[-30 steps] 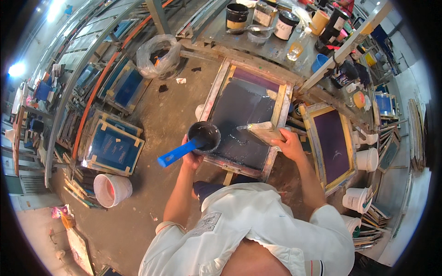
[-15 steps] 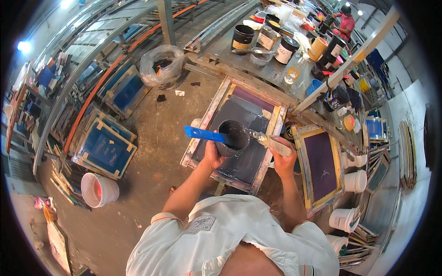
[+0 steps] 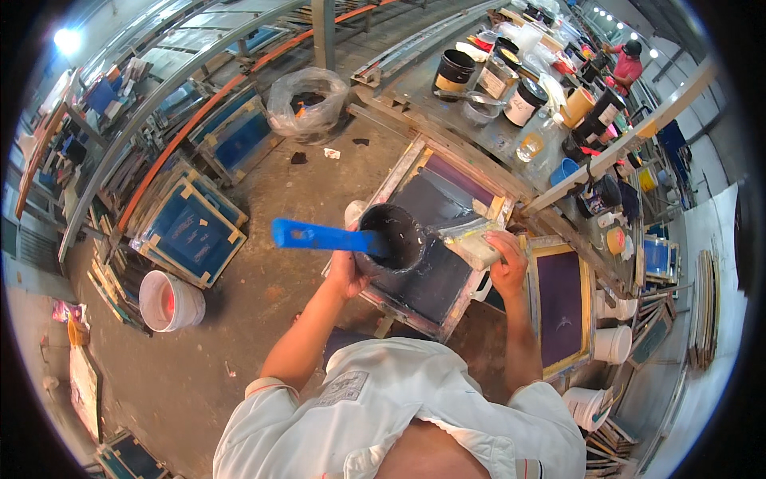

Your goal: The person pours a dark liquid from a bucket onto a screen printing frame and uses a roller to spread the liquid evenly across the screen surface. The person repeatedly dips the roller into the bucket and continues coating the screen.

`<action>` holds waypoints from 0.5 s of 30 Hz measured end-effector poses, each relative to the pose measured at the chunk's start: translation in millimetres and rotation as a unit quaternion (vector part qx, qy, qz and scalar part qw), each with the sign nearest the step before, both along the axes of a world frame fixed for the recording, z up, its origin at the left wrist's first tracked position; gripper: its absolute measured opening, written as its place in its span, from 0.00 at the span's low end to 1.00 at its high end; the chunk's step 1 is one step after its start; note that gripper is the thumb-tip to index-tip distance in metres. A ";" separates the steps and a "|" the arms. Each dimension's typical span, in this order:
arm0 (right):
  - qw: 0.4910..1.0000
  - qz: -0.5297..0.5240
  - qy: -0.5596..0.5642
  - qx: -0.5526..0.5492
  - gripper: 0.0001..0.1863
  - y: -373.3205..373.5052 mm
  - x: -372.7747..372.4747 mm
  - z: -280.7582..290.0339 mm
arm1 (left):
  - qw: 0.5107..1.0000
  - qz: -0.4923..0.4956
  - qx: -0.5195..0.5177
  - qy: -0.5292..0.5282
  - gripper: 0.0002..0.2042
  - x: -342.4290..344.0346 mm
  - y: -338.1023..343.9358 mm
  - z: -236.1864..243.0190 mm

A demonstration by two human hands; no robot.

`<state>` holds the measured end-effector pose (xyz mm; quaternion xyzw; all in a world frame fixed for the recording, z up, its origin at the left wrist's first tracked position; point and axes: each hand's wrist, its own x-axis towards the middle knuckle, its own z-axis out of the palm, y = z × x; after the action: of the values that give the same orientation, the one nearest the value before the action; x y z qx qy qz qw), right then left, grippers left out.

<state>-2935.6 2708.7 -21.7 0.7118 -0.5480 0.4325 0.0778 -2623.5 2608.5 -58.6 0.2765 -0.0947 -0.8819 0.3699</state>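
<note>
My left hand (image 3: 345, 275) is closed around a dark ink tub (image 3: 407, 263), its mouth tilted toward me and its inside coated with black ink. Out of the tub leans a flat blue handle (image 3: 315, 236); its lower end is hidden inside. My right hand (image 3: 507, 263) grips a squeegee (image 3: 471, 249) with a pale, ink-smeared body, held just right of the tub's rim. Below both lies a wooden-framed printing screen (image 3: 435, 297), its mesh mostly covered with dark ink and a purple strip along the far side.
A second screen (image 3: 558, 307) with purple mesh leans at the right, near white buckets (image 3: 613, 343). The bench (image 3: 499, 136) beyond holds several ink tubs and bottles. On the left are stacked blue screens (image 3: 191, 235), a white bucket (image 3: 171, 302) and a plastic bag (image 3: 307, 104). A person (image 3: 626, 64) stands far right.
The view has swung, so the room sits farther right. My left hand and the tub have shifted left relative to the screen. The squeegee has turned, showing more of its broad side.
</note>
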 end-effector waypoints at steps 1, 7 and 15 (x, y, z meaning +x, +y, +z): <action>1.000 -0.012 -0.011 0.011 0.18 0.3 1.2 -2.8 | 1.000 0.006 0.011 0.008 0.24 5.5 1.8 -9.6; 0.901 0.008 -0.431 0.043 0.15 6.7 32.6 -33.5 | 0.994 -0.043 0.022 0.101 0.29 2.1 7.6 -42.7; 0.932 0.030 -0.361 -0.034 0.15 18.0 65.2 -29.3 | 0.989 -0.070 0.038 0.123 0.29 -30.4 4.5 -34.9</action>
<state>-2870.4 2726.7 -51.0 0.5209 -0.5022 0.6808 -0.1136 -2653.9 2613.0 -93.5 0.1728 -0.0342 -0.9360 0.3049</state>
